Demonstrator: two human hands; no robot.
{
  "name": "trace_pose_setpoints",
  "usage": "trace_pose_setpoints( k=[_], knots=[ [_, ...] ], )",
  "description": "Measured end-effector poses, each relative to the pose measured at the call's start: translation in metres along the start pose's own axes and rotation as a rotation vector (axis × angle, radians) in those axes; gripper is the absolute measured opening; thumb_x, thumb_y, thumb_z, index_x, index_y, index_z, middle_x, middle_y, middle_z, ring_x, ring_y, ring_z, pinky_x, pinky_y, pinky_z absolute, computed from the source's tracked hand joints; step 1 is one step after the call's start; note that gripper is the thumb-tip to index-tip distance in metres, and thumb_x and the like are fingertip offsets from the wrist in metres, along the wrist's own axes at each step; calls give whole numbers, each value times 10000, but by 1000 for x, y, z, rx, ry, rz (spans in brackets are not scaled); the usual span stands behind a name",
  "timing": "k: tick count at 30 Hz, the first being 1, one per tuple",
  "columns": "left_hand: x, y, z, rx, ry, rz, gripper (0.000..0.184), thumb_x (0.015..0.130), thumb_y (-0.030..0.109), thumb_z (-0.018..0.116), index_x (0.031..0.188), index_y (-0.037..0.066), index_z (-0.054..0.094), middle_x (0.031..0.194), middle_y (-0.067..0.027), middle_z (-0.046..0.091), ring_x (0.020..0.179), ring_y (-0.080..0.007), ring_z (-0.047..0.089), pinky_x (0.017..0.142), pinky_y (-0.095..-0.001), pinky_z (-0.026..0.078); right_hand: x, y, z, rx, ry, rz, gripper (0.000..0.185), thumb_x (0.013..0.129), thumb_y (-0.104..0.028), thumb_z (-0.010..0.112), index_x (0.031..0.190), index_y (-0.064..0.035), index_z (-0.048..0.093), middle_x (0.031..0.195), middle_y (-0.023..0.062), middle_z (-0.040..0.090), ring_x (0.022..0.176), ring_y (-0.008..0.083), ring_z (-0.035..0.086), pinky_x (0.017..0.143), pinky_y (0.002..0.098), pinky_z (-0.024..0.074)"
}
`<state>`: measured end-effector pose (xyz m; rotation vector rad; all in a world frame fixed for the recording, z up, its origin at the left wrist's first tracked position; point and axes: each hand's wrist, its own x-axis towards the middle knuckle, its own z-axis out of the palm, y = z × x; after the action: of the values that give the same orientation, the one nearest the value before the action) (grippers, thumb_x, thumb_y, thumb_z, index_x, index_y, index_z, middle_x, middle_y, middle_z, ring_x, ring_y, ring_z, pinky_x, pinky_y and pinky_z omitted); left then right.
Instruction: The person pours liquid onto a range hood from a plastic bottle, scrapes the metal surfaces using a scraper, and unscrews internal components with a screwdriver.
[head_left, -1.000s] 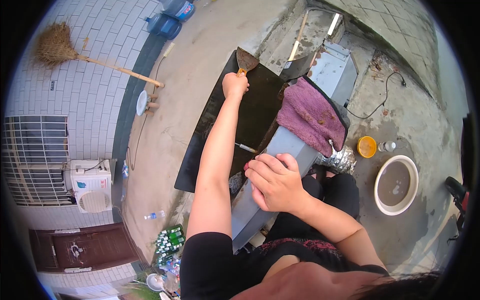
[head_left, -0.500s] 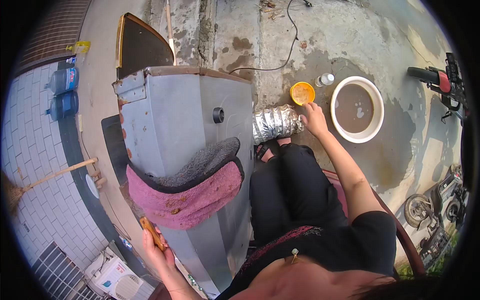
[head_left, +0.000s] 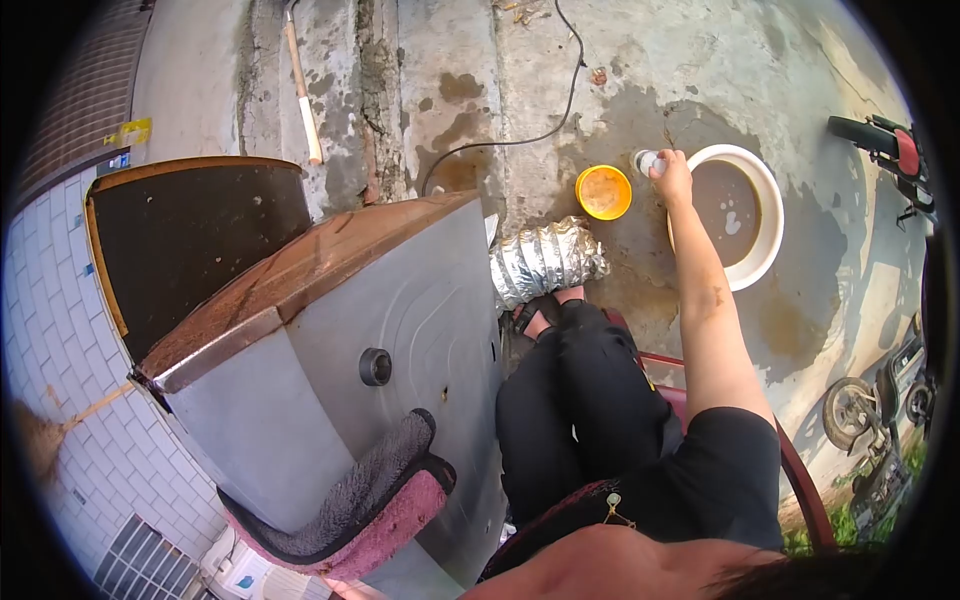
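Observation:
My right hand (head_left: 673,182) reaches forward, its fingers closed on the top of a small clear plastic bottle (head_left: 645,160) on the wet concrete. Beside it stand a yellow tub (head_left: 604,193) of pale brownish contents and a white basin (head_left: 768,222) of murky water. At the bottom edge, a skin-toned sliver below the towel may be my left hand (head_left: 352,589); its fingers are hidden. A pink and grey towel (head_left: 385,510) hangs over the large grey metal cabinet (head_left: 420,310) at my left.
A silver foil duct (head_left: 548,262) sticks out from the cabinet near my feet. A black cable (head_left: 500,143) crosses the concrete. A dark panel (head_left: 200,230) with a worn edge stands behind the cabinet. Motorbikes (head_left: 880,150) stand at the right.
My right hand has moved from beside the yellow tub to the bottle and closed on it. My left hand, earlier holding a wooden handle, has dropped almost out of view. The view has shifted.

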<state>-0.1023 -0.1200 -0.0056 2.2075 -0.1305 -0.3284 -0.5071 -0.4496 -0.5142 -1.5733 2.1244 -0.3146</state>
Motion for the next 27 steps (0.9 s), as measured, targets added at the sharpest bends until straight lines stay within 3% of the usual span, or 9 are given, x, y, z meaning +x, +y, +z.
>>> trace_pose_setpoints(
  k=[4, 8, 14, 17, 20, 22, 24, 26, 27],
  knots=[
    [-1, 4, -12, -50, -41, 79, 315, 889, 287, 458, 1079, 36, 463, 819, -22, 499, 602, -64, 409, 511, -185, 323, -28, -2, -30, 69, 216, -5, 282, 652, -212, 620, 871, -45, 561, 908, 130, 541, 854, 285, 545, 756, 360, 443],
    [-15, -3, -28, -416, 4, 140, 269, 892, 240, 468, 1065, 35, 451, 755, -14, 485, 529, -43, 385, 445, -167, 307, -89, -58, -140, 158, 141, -330, 204, 667, -131, 622, 835, -33, 559, 838, 99, 525, 743, 244, 544, 664, 324, 444],
    [-36, -5, -62, -980, -216, -21, 112, 824, 74, 528, 924, 48, 484, 754, -21, 479, 598, -72, 425, 508, -195, 370, -215, -163, -350, 373, 70, -758, 153, 666, -10, 588, 787, 9, 497, 755, 55, 448, 642, 143, 449, 559, 226, 372],
    [-43, -20, -85, -1088, -328, -103, 56, 814, 65, 518, 867, 59, 505, 929, -91, 551, 796, -137, 536, 678, -239, 460, -276, -219, -425, 563, 106, -1057, 152, 673, -44, 571, 770, 15, 470, 747, 75, 423, 675, 158, 409, 602, 227, 317],
    [-55, -34, -103, -1185, -474, -108, 47, 816, 66, 502, 856, 76, 523, 1136, -167, 520, 1053, -234, 511, 843, -390, 452, -322, -272, -471, 699, -9, -1282, 164, 708, -113, 560, 763, 11, 468, 749, 67, 401, 689, 141, 381, 624, 220, 293],
    [-66, -48, -109, -1172, -573, -89, 95, 816, 103, 512, 911, 111, 506, 1242, -147, 441, 1144, -298, 425, 871, -479, 398, -352, -317, -484, 766, -83, -1444, 176, 720, -141, 566, 771, 1, 475, 746, 30, 406, 663, 103, 376, 596, 197, 281],
    [-81, -48, -118, -1242, -671, -125, 122, 818, 128, 516, 939, 125, 496, 1297, -131, 381, 1161, -340, 394, 867, -504, 387, -399, -362, -490, 869, -409, -1232, 188, 729, -175, 590, 784, -18, 502, 721, -18, 422, 619, 55, 365, 547, 174, 266],
    [-92, -53, -128, -1345, -768, -136, 103, 835, 157, 492, 908, 125, 557, 1331, -155, 335, 1181, -334, 375, 932, -542, 311, -439, -401, -479, 992, -649, -1173, 203, 737, -214, 618, 795, -40, 530, 689, -61, 436, 561, 10, 338, 496, 157, 239],
    [-96, -55, -129, -1441, -818, -107, 122, 830, 154, 496, 935, 128, 551, 1289, -147, 392, 1155, -342, 402, 914, -575, 315, -453, -416, -472, 994, -761, -1166, 207, 741, -221, 626, 809, -43, 544, 680, -64, 448, 549, 7, 332, 488, 157, 236]
  ],
)
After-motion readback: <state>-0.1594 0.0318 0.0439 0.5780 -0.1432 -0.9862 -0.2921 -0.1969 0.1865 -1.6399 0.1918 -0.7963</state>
